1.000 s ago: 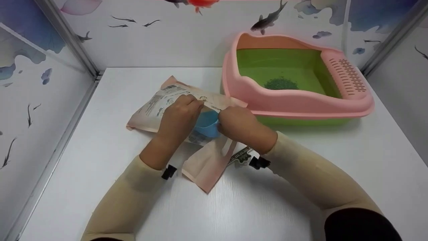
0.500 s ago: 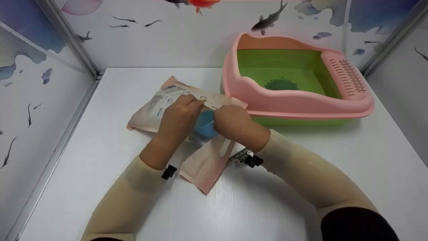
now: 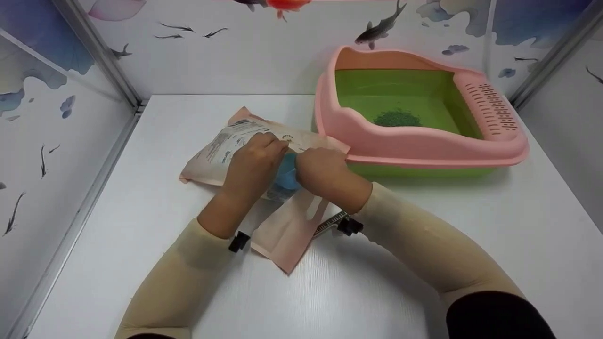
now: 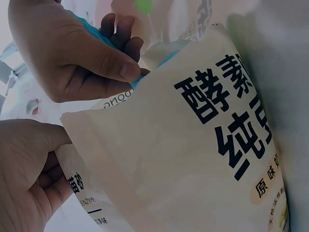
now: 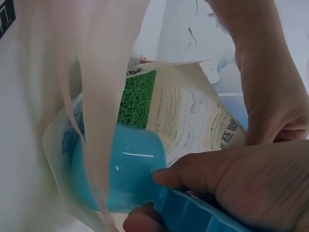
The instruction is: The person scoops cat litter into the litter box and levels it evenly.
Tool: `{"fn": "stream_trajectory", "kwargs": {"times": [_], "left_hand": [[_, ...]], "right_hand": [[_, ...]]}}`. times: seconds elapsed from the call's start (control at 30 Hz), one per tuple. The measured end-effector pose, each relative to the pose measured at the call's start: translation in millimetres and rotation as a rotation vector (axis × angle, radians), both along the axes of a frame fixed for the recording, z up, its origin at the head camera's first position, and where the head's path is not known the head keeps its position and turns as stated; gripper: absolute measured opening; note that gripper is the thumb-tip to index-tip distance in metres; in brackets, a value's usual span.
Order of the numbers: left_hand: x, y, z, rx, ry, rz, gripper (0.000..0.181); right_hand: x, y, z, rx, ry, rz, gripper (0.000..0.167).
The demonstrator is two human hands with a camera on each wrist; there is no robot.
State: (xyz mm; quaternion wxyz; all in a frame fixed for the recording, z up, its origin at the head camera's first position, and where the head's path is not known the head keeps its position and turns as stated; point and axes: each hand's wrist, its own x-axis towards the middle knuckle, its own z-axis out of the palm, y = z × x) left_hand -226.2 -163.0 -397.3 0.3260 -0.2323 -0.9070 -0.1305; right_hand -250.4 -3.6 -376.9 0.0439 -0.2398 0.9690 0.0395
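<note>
A pale pink-and-cream litter bag (image 3: pixel 214 157) with printed text lies on the table, its torn mouth facing the person. My left hand (image 3: pixel 254 165) pinches the edge of that mouth and holds it up. The right hand (image 3: pixel 325 174) grips the handle of a blue scoop (image 3: pixel 287 173). In the right wrist view the scoop's cup (image 5: pixel 137 169) sits inside the bag's mouth, beside green litter pellets (image 5: pixel 137 99). A loose flap (image 3: pixel 287 230) of the bag hangs toward the person. In the left wrist view the bag's printed front (image 4: pixel 159 154) hides most of the scoop.
A pink-rimmed green litter box (image 3: pixel 377 141) stands at the back right, touching or nearly touching the bag. A small heap of green pellets (image 3: pixel 398 117) lies in it. Panels with painted fish (image 3: pixel 381 26) enclose the white table (image 3: pixel 264 301) at the back and sides.
The right hand has moved left with the scoop, bringing it closer to the left hand. The bag's loose flap has shifted slightly left. My left hand stays in place.
</note>
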Motion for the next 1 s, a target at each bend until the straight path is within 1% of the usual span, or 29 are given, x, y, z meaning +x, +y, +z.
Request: {"fn": "stream_trajectory", "kwargs": {"times": [0.2,0.3,0.37,0.43,0.53,0.6,0.7,0.83,0.93,1.0], "left_hand": [[0.5,0.7,0.8,-0.002,-0.002,0.008,0.019],[0.2,0.7,0.5,-0.003,0.009,0.013,0.019],[-0.2,0.5,0.2,-0.008,0.020,0.017,0.019],[-0.4,0.4,0.0,-0.012,0.029,0.021,0.019],[-0.7,0.3,-0.3,-0.016,0.038,0.025,0.020],[-0.9,0.3,-0.8,-0.014,0.042,0.022,0.020],[-0.7,0.4,-1.9,-0.015,0.047,0.018,0.019],[-0.2,1.1,-2.4,-0.019,0.048,0.015,0.017],[0.0,1.8,-1.5,-0.028,0.053,0.017,0.016],[-0.2,2.2,-0.8,-0.035,0.058,0.019,0.017]], "right_hand": [[5.7,-4,-2.8,-0.030,0.023,0.050,0.024],[8.9,-5,-6.1,-0.042,0.063,0.094,0.024],[10.7,-7,-8.0,-0.037,0.074,0.115,0.023],[11.5,-9,-9.3,-0.028,0.070,0.128,0.022],[11.2,-11,-10.4,-0.016,0.037,0.128,0.020],[10.1,-12,-12.0,-0.014,0.046,0.140,0.020],[8.5,-12,-15.0,-0.026,0.083,0.166,0.020],[7.4,-14,-19.1,-0.058,0.116,0.169,0.019],[7.2,-15,-22.3,-0.056,0.181,0.179,0.018],[6.9,-16,-24.3,-0.057,0.242,0.195,0.019]]}}
